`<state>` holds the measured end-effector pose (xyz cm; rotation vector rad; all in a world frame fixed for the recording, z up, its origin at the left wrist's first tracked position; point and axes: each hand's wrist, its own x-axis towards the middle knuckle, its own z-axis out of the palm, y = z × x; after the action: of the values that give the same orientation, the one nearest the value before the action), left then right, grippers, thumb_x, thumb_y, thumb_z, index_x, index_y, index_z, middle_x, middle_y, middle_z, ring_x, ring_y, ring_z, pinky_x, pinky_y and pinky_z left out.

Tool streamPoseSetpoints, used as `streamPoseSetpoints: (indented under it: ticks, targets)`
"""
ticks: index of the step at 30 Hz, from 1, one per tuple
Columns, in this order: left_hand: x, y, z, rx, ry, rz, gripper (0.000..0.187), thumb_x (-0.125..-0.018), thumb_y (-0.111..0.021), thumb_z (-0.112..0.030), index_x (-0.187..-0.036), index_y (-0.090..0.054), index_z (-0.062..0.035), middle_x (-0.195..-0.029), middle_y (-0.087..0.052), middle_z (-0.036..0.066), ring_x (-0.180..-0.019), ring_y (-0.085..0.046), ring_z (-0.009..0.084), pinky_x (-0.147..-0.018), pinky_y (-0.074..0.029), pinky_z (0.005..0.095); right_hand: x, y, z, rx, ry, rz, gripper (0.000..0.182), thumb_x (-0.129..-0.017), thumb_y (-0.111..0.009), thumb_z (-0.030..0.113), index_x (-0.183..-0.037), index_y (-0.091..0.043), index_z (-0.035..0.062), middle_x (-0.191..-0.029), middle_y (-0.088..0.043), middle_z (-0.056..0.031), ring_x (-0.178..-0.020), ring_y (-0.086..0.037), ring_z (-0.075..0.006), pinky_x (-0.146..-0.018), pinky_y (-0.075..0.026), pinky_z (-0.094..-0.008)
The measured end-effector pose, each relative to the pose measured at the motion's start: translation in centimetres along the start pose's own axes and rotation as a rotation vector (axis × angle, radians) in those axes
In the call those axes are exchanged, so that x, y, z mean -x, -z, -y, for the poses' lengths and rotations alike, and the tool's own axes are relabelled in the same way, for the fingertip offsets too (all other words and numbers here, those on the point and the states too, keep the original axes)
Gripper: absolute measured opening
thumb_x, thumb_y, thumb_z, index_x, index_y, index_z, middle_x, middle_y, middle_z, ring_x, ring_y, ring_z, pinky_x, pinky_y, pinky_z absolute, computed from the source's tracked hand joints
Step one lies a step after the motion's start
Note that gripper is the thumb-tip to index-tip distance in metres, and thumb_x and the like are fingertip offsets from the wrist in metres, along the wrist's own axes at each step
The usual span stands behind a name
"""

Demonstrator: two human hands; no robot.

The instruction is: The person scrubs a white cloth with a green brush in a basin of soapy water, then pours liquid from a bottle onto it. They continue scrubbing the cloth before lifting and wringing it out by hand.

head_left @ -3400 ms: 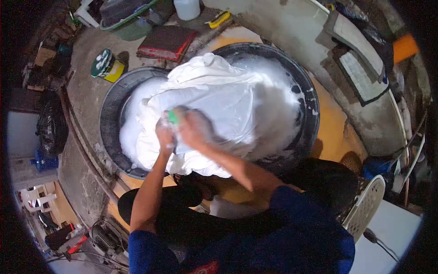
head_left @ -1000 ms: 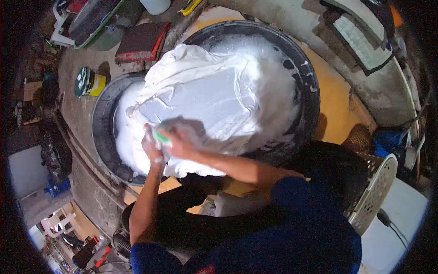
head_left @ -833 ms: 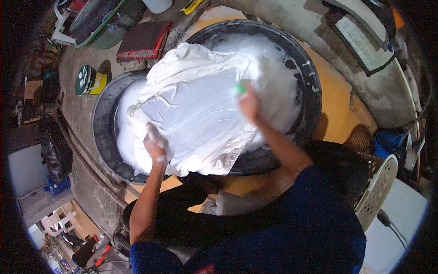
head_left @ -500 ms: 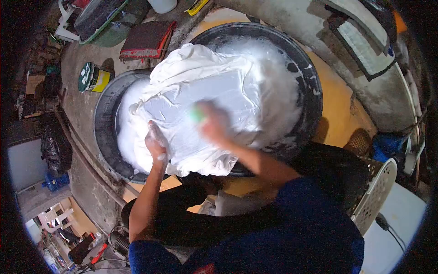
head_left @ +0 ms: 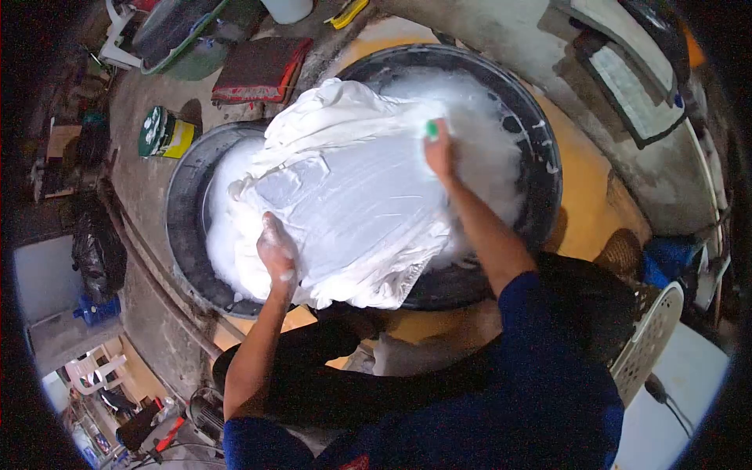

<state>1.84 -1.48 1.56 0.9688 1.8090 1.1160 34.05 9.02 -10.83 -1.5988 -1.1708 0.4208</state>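
A wet white cloth [head_left: 360,204], soapy and bunched at its edges, lies spread flat across two dark tubs; what supports it is hidden. My left hand [head_left: 277,254], dotted with suds, is closed on the cloth's near left part. At the cloth's far right edge, my right hand [head_left: 440,157] grips a small green scrub brush [head_left: 432,129], mostly covered by the fingers. White foam fills the smaller left tub [head_left: 182,188] and the large right tub [head_left: 548,180]. Curved streaks mark the suds on the flat area of cloth.
A bucket with a yellow label [head_left: 166,133] and a folded dark red mat [head_left: 261,70] sit beyond the tubs. A green basin [head_left: 184,55] is at the far left. On the right stand a concrete ledge [head_left: 540,47] and a perforated white chair [head_left: 654,329].
My right hand has swept the brush from the cloth's middle to its far right edge. The left hand stays in nearly the same place, and suds streaks now cross the cloth.
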Motion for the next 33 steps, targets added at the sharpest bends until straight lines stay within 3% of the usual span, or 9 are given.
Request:
streamPoseSetpoints:
  ticks: [7,12,16,18,20,23,26,30,33]
  targets:
    - [0.4,-0.3,0.3,-0.008,-0.100,-0.058,0.048,-0.092,-0.040,-0.044,-0.058,-0.043,-0.0099,-0.054,-0.035,-0.005,-0.051,-0.033,0.0072,-0.046,-0.027,0.0261,9.7,-3.6,19.7,-0.024,0.397,0.483,0.033,-0.065,-0.060,0.013,-0.098,-0.057,0.0130,-0.085,-0.060,-0.0095,-0.071,-0.060,-0.0288,-0.062,-0.047,-0.0419]
    - [0.5,-0.1,-0.8,-0.074,0.050,-0.055,0.046,-0.093,-0.043,-0.036,-0.059,-0.045,-0.0052,-0.053,-0.034,-0.005,-0.051,-0.029,0.0074,-0.046,-0.026,0.0266,1.5,0.3,-4.4,0.097,-0.144,0.101,0.028,-0.079,-0.059,0.012,-0.106,-0.053,0.0079,-0.084,-0.061,-0.0084,-0.058,-0.057,-0.0145,-0.050,-0.048,-0.0288]
    - [0.8,-0.3,-1.7,0.069,0.152,-0.030,0.044,-0.092,-0.044,-0.035,-0.058,-0.044,-0.0069,-0.052,-0.033,-0.006,-0.051,-0.030,0.0073,-0.046,-0.027,0.0272,7.5,-5.3,12.9,0.134,0.252,0.330,0.042,-0.062,-0.060,0.005,-0.104,-0.056,0.0120,-0.079,-0.061,-0.0116,-0.066,-0.060,-0.0286,-0.062,-0.049,-0.0409]
    - [0.3,-0.5,1.4,0.206,-0.097,-0.103,0.043,-0.092,-0.045,-0.035,-0.058,-0.043,-0.0083,-0.052,-0.033,-0.006,-0.049,-0.029,0.0073,-0.045,-0.026,0.0269,9.0,-4.9,19.2,0.009,0.300,0.551,0.042,-0.062,-0.061,0.006,-0.103,-0.057,0.0128,-0.089,-0.061,-0.0102,-0.076,-0.060,-0.0301,-0.069,-0.048,-0.0424]
    - [-0.4,-0.4,2.1,0.210,-0.149,-0.087,0.042,-0.091,-0.046,-0.037,-0.060,-0.044,-0.0097,-0.052,-0.034,-0.006,-0.047,-0.031,0.0073,-0.043,-0.027,0.0260,9.1,-6.6,16.1,-0.075,0.384,0.273,0.041,-0.062,-0.062,0.006,-0.102,-0.057,0.0115,-0.097,-0.060,-0.0107,-0.076,-0.060,-0.0304,-0.068,-0.048,-0.0407]
    - [0.4,0.1,-0.6,0.096,0.042,0.048,0.041,-0.091,-0.046,-0.040,-0.064,-0.048,-0.0090,-0.052,-0.037,-0.004,-0.046,-0.037,0.0096,-0.041,-0.028,0.0254,0.8,-1.9,-0.8,0.234,-0.112,0.229,0.047,-0.069,-0.061,0.007,-0.114,-0.047,0.0058,-0.092,-0.060,-0.0140,-0.071,-0.061,-0.0290,-0.061,-0.049,-0.0384]
    - [0.7,-0.8,-1.7,0.066,0.061,-0.022,0.042,-0.092,-0.044,-0.038,-0.061,-0.047,-0.0087,-0.051,-0.037,-0.003,-0.046,-0.037,0.0106,-0.041,-0.029,0.0269,-5.7,7.1,-6.8,0.704,-0.171,0.695,0.069,-0.075,-0.058,0.026,-0.131,-0.026,0.0012,-0.113,-0.053,-0.0236,-0.095,-0.056,-0.0370,-0.084,-0.043,-0.0401]
    - [-0.4,0.0,0.5,-0.089,-0.062,-0.005,0.048,-0.092,-0.041,-0.040,-0.055,-0.044,-0.0095,-0.051,-0.035,-0.003,-0.047,-0.033,0.0095,-0.043,-0.029,0.0282,-2.1,10.8,-4.7,0.435,0.113,1.900,0.076,-0.075,-0.056,0.056,-0.129,-0.038,0.0050,-0.127,-0.045,-0.0189,-0.118,-0.041,-0.0322,-0.098,-0.034,-0.0406]
    - [0.1,-0.4,-0.4,-0.063,-0.042,-0.023,0.049,-0.092,-0.041,-0.037,-0.054,-0.043,-0.0059,-0.050,-0.034,-0.002,-0.048,-0.030,0.0105,-0.045,-0.027,0.0302,7.6,11.8,-6.8,0.622,0.301,2.188,0.072,-0.074,-0.057,0.057,-0.126,-0.045,0.0093,-0.128,-0.045,-0.0148,-0.118,-0.042,-0.0294,-0.098,-0.034,-0.0411]
